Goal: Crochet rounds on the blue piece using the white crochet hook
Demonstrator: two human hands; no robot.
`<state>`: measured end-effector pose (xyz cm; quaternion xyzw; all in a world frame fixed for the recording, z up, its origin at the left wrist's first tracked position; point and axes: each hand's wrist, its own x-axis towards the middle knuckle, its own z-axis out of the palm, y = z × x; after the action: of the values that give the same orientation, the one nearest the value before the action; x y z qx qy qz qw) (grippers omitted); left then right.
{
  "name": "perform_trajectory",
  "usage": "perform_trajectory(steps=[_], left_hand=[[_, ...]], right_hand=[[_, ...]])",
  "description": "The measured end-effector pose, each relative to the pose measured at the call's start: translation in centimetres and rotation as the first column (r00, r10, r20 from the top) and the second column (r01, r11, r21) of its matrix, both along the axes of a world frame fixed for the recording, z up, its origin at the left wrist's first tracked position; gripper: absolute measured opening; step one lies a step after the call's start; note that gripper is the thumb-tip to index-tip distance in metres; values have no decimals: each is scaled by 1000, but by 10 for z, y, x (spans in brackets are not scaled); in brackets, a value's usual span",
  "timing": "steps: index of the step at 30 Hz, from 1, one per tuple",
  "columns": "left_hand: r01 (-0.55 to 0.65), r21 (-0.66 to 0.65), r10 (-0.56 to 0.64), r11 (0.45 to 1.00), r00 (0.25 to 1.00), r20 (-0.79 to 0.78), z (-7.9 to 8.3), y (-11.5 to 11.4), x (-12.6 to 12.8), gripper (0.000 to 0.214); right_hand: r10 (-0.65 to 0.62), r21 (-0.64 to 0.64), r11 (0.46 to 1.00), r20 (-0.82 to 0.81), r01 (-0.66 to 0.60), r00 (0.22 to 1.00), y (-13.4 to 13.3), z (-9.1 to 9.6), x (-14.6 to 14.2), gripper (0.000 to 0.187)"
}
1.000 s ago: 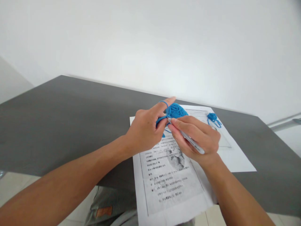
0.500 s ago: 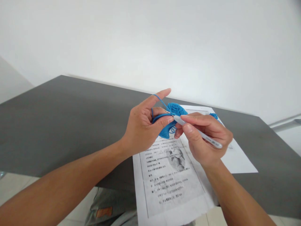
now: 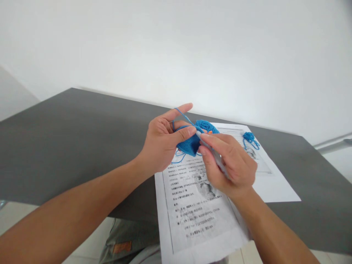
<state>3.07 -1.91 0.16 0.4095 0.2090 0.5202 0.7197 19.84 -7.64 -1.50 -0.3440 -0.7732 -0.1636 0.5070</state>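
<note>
My left hand [image 3: 162, 141] pinches a small blue crocheted piece [image 3: 188, 146] between thumb and fingers, with a strand of blue yarn looped over its raised index finger. My right hand [image 3: 229, 165] is closed on a pale grey crochet hook [image 3: 213, 152], whose tip meets the top edge of the piece. Both hands hover above a printed paper sheet [image 3: 198, 209] that overhangs the near edge of the table. Just behind the hands lies a ball of blue yarn [image 3: 206, 126].
The dark grey table [image 3: 68, 135] stretches left and back to a white wall. A second printed sheet [image 3: 272, 183] lies at the right with a small tangle of blue yarn [image 3: 249, 138] on it. Grey trousers show below the table edge.
My right hand has turned the hook downward and moved slightly left and lower. My left hand shifted a little left, its index finger still raised with the yarn over it.
</note>
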Motion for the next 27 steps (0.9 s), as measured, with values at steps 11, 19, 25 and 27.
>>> perform_trajectory(steps=[11, 19, 25, 27], left_hand=[[50, -8, -50, 999, 994, -93, 11, -1, -9, 65], [16, 20, -14, 1000, 992, -129, 9, 3, -11, 76], [-45, 53, 52, 998, 990, -134, 6, 7, -9, 81], [-59, 79, 70, 995, 985, -155, 5, 8, -9, 81]], right_hand=[[60, 50, 997, 96, -65, 994, 1, 4, 8, 58], [205, 15, 979, 18, -205, 979, 8, 6, 14, 59], [169, 2, 986, 41, -169, 985, 6, 6, 20, 56], [134, -1, 991, 80, -135, 988, 4, 7, 21, 55]])
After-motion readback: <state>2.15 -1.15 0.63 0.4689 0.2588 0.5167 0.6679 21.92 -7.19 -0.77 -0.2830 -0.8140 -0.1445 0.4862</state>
